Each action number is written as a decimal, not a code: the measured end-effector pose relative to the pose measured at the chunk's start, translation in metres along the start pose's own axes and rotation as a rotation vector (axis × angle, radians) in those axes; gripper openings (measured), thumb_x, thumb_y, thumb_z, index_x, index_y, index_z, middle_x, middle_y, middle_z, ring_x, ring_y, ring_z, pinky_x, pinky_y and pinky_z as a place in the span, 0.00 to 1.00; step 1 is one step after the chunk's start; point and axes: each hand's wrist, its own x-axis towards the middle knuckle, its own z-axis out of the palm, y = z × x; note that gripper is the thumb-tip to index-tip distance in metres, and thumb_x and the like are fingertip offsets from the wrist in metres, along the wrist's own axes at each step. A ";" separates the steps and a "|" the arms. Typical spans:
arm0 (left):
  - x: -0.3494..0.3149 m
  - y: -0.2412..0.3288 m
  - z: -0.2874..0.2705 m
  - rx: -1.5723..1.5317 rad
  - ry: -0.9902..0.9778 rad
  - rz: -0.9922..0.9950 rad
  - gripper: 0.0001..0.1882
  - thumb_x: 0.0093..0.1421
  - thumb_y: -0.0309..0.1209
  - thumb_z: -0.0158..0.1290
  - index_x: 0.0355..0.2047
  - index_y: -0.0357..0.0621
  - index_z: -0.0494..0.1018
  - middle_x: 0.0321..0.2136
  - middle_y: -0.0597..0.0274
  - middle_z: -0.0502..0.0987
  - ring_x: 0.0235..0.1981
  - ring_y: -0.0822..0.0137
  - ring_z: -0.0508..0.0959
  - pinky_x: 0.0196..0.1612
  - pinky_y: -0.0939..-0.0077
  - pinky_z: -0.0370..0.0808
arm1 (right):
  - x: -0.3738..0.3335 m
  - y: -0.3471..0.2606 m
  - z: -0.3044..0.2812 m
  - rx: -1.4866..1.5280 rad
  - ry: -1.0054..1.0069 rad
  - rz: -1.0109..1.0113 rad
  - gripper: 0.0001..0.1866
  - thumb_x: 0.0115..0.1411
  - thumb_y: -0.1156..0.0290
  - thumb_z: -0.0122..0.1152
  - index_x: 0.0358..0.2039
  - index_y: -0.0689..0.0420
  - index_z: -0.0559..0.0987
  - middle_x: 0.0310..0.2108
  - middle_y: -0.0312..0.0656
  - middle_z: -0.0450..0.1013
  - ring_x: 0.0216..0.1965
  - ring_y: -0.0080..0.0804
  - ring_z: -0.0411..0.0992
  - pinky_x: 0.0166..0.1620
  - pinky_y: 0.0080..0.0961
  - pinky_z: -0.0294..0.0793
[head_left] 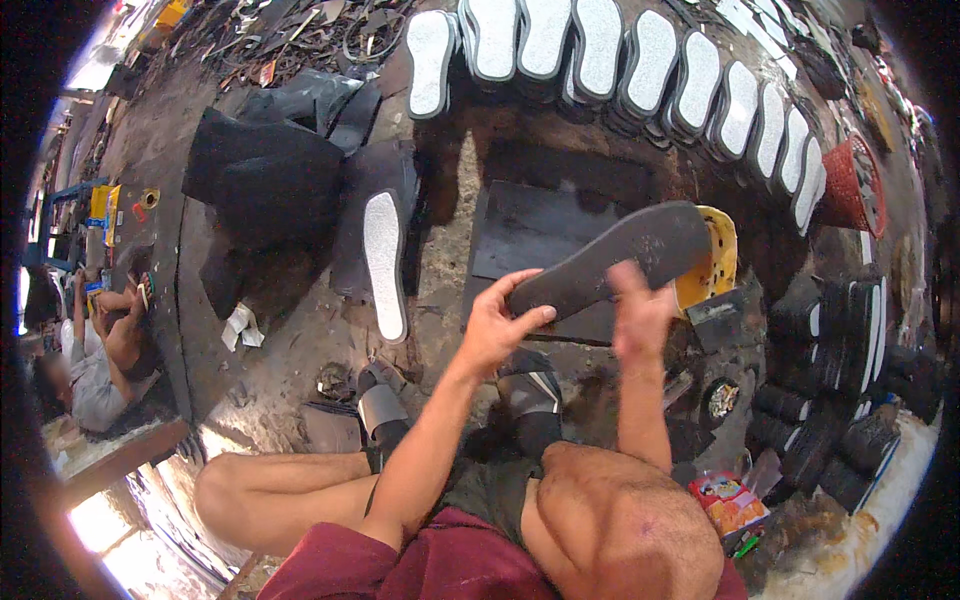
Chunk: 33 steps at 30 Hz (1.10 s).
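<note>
Pinching a dark sole (612,255) is the left hand (497,325); the right hand (643,318), blurred, seems unclenched.

Stained floor (300,320), stacked white-topped soles (653,65) (in a row), black sheets (262,165)

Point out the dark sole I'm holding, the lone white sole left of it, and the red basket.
Dark sole (604,258): head view, middle of its face.
White sole (384,264): head view, middle of its top.
Red basket (845,187): head view, side wall.

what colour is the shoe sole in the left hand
The shoe sole in the left hand is dark grey with pale specks, seen in the head view.
</note>
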 end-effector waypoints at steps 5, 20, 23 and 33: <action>0.085 -0.029 -0.033 0.826 0.539 0.089 0.39 0.61 0.42 0.66 0.67 0.36 0.68 0.66 0.43 0.68 0.67 0.46 0.68 0.67 0.46 0.67 | 0.044 -0.080 -0.054 -0.316 0.261 -0.593 0.31 0.67 0.74 0.66 0.69 0.57 0.69 0.61 0.47 0.71 0.59 0.39 0.71 0.61 0.37 0.73; 0.093 -0.035 0.018 1.166 0.124 0.494 0.20 0.57 0.30 0.66 0.48 0.37 0.75 0.63 0.40 0.72 0.67 0.42 0.70 0.66 0.55 0.71 | 0.040 -0.085 -0.088 -0.272 0.486 -0.701 0.19 0.67 0.75 0.65 0.58 0.62 0.78 0.59 0.46 0.72 0.57 0.35 0.72 0.63 0.35 0.71; 0.097 -0.013 0.013 0.964 0.182 0.083 0.18 0.58 0.27 0.65 0.48 0.42 0.75 0.51 0.48 0.81 0.54 0.50 0.81 0.55 0.55 0.77 | 0.034 -0.086 -0.086 -0.331 0.470 -0.706 0.19 0.67 0.76 0.65 0.58 0.61 0.78 0.59 0.46 0.73 0.55 0.37 0.74 0.61 0.36 0.74; 0.088 -0.030 -0.058 0.182 0.305 -0.165 0.26 0.65 0.25 0.57 0.63 0.45 0.68 0.54 0.54 0.75 0.54 0.60 0.76 0.59 0.64 0.71 | 0.035 -0.031 -0.059 -0.133 0.105 -0.408 0.21 0.67 0.80 0.64 0.60 0.60 0.78 0.59 0.44 0.75 0.55 0.32 0.75 0.61 0.30 0.74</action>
